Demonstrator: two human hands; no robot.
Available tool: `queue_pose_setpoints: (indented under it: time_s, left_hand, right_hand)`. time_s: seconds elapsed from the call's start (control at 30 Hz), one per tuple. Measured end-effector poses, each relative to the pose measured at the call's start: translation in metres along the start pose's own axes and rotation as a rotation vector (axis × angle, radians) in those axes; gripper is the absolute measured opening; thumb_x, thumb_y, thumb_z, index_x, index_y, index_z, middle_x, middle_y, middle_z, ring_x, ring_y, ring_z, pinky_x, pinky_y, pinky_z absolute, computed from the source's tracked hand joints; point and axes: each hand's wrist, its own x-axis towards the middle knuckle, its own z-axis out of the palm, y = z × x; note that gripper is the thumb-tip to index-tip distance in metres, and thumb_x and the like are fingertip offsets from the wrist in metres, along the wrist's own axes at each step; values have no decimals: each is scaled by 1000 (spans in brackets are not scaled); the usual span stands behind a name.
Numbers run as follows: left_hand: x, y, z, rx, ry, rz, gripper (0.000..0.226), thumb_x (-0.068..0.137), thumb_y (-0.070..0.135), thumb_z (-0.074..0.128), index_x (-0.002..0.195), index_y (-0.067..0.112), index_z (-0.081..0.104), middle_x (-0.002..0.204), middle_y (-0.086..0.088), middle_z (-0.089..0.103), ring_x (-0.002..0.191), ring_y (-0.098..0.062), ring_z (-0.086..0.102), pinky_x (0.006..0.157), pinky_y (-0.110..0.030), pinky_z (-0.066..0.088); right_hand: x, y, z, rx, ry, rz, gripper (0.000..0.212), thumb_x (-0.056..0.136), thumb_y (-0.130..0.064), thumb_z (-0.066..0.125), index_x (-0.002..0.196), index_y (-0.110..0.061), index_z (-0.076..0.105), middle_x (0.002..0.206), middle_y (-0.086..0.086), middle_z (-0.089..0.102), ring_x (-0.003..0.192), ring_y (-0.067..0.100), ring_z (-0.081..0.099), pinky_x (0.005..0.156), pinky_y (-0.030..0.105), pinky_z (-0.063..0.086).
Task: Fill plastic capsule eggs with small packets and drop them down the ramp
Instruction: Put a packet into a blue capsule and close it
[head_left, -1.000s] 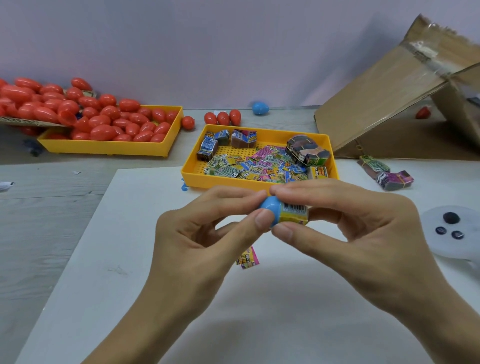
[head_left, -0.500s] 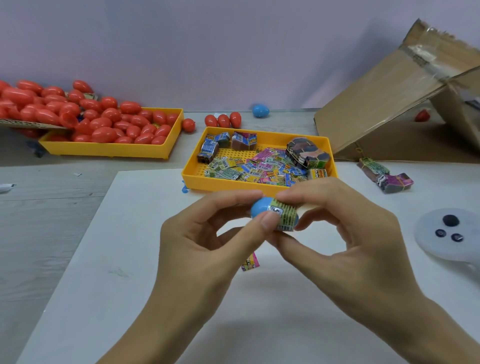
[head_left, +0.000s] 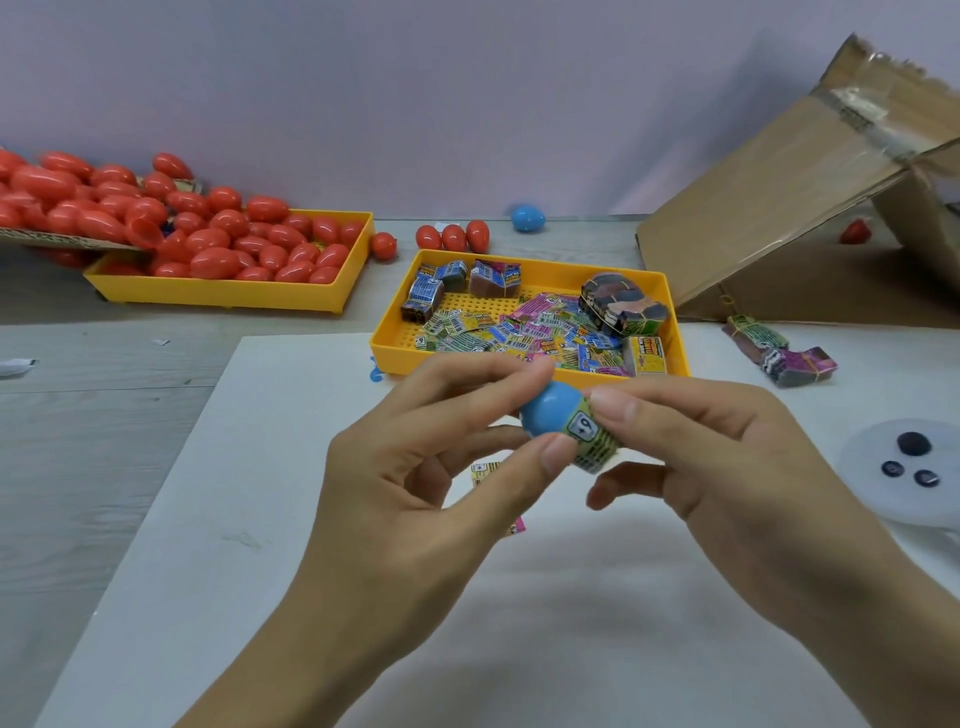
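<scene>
The left hand (head_left: 415, 467) gripped a blue capsule half (head_left: 548, 413) between its thumb below and its fingers above, holding it up over the white sheet (head_left: 208, 519) on the counter (head_left: 78, 415), just in front of the yellow packet tray (head_left: 395, 358). The half's rounded end pointed up and to the left; its long axis ran down toward the right, where a green packet (head_left: 592, 441) stuck out of its open mouth along the same line. The right hand (head_left: 727, 467) pinched that packet at its upper edge, with its index fingertip on top; the thumb's contact could not be made out.

Compared with half a second earlier, the blue half showed more of its shell and had tipped, so the packet hung lower on the right and a white label marked "+9" faced the camera. A second earlier the packet had lain nearly level, with a yellow face and a barcode showing.

Behind the hands, the packet tray held loose packets (head_left: 519, 332) and banded bundles (head_left: 623, 306). A second yellow tray (head_left: 223, 296) at the far left was heaped with red eggs (head_left: 218, 249). Three red eggs (head_left: 452, 236) and a whole blue egg (head_left: 528, 218) lay by the wall. The cardboard ramp (head_left: 779, 208) leaned at the right, with two more bundles (head_left: 779, 351) near its foot. Another packet (head_left: 483, 473) lay on the sheet under the hands.
</scene>
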Motion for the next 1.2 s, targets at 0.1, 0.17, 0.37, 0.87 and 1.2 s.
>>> queue_pose_setpoints:
  time_s: [0.1,0.17,0.37,0.87,1.2]
  left_hand:
    - [0,-1,1,-2,-12,-6,36,81,16,72,117,14,73,111,2,67,98,-18,70,85,-24,58]
    - [-1,-1,0,4,-27,-14,36,82,18,71,119,19,73,112,3,66,97,-17,70,83,-23,58]
    - [-2,-2,-1,11,-49,-44,34,83,21,70,116,26,72,111,7,66,98,-15,69,72,-21,59]
    - [-3,-2,3,-34,14,-101,23,80,20,76,102,18,77,101,5,70,94,-13,71,71,-20,57]
    - [-5,1,7,105,31,-46,20,84,25,68,103,27,74,100,9,68,91,-8,70,60,-16,55]
  right_hand:
    - [0,-1,0,21,-20,29,34,69,-47,79,92,-24,81,93,5,76,81,11,68,61,26,55]
    - [0,0,0,32,-1,41,28,71,-42,74,91,-24,82,91,3,77,78,10,68,60,25,55]
    - [0,2,2,58,5,89,24,72,-39,74,87,-23,82,91,4,76,80,10,68,59,26,54]
    - [0,1,3,59,35,182,26,74,-33,71,94,-19,81,101,6,76,89,13,69,60,26,54]
    - [0,2,4,70,25,217,28,74,-36,71,92,-17,81,98,7,75,88,10,68,60,24,53]
